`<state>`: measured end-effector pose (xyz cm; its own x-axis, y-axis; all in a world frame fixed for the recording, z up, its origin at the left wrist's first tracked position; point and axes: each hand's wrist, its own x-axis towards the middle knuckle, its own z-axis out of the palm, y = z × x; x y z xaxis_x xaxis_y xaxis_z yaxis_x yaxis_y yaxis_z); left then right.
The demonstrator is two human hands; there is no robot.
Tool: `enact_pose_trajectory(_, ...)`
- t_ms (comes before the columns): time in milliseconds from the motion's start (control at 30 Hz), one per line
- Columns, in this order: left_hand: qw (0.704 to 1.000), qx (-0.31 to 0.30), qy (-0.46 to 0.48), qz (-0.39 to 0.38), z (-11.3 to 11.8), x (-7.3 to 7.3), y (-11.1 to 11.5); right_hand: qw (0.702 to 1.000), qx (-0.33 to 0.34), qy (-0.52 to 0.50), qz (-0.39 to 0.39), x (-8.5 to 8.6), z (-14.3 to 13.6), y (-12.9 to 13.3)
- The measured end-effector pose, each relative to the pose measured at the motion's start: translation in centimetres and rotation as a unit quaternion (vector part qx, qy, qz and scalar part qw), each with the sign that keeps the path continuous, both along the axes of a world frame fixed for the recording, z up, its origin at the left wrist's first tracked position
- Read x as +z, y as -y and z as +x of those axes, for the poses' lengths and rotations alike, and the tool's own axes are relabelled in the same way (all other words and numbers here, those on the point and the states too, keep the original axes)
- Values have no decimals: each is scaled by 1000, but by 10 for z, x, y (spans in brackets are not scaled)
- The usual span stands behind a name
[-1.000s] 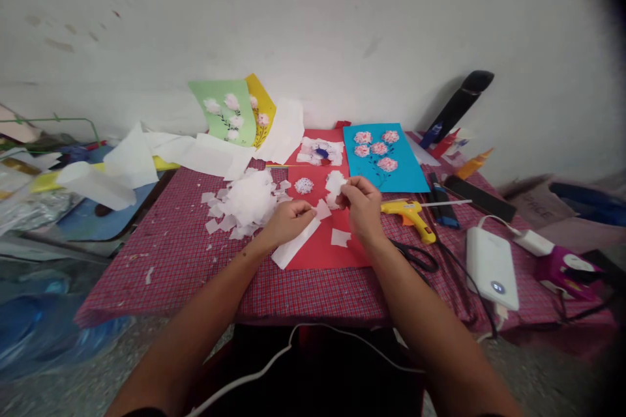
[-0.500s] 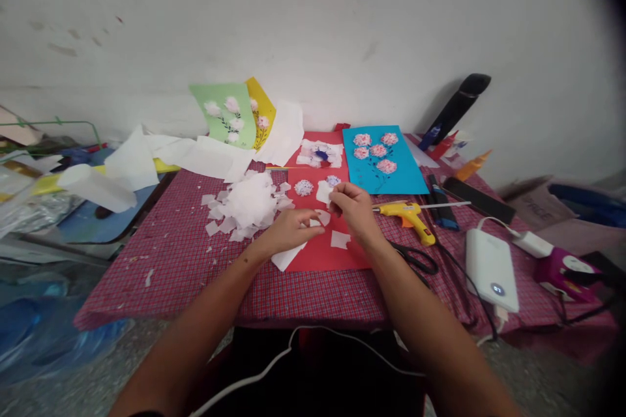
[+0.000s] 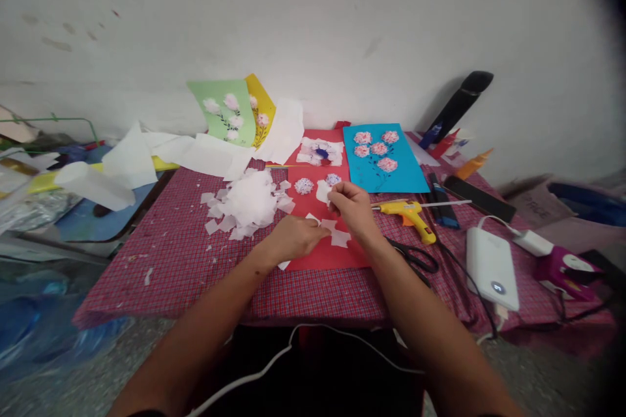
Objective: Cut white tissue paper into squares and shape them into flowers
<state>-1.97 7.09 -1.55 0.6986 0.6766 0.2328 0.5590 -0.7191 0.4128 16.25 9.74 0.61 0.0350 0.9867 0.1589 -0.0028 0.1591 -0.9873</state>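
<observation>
My left hand (image 3: 299, 238) is low over the red sheet (image 3: 313, 259), its fingers closed at the edge of small white paper squares (image 3: 339, 237); what it grips is too small to tell. My right hand (image 3: 353, 207) is closed in a pinch on a white paper piece (image 3: 323, 191), just below a purple-speckled flower (image 3: 333, 179). A second speckled flower (image 3: 304, 186) lies to the left on the red sheet. Beyond them is a white tissue (image 3: 313, 152) with a dark blue blot and some red. A heap of white paper squares (image 3: 249, 202) lies left of my hands.
A blue card with pink flowers (image 3: 385, 179) lies at the back right. Right of my right hand are a yellow glue gun (image 3: 408, 210), black scissors (image 3: 415, 257) and a white power bank (image 3: 491, 267). Green card (image 3: 220, 94) and white sheets (image 3: 210, 155) are at the back left.
My left hand has moved slightly right and down, its fingers closing by the paper squares, one of which lies farther right. My right hand has hardly moved.
</observation>
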Motion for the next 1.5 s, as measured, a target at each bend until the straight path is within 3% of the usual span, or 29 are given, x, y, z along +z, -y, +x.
enact_pose_trajectory(400, 997, -43, 31, -55, -4, -1, -1, 1000, 5, -10, -6, -3, 0, -1)
enact_pose_trajectory(500, 992, 25, 118, -47, -2, 4, -1, 1000, 5, 0, 6, -3, -1, -1)
enact_pose_trajectory(600, 958, 150, 238, -60, -2, 8, -4, 999, 3, 45, 31, -4, -2, 0)
enact_pose_trajectory(700, 926, 211, 293, -108, -3, 9, -8, 992, 7, 105, 70, -4, -5, 3)
enact_pose_trajectory(933, 905, 200, 333, -174, -2, 10, -9, 980, 66, 154, 103, -8, -8, 6)
enact_pose_trajectory(1133, 879, 195, 368, -230, -3, 11, -10, 980, 69, 150, 107, -11, -7, 6)
enact_pose_trajectory(1500, 877, 205, 376, -220, -3, 12, -11, 965, 70, 206, 150, -8, -10, 8)
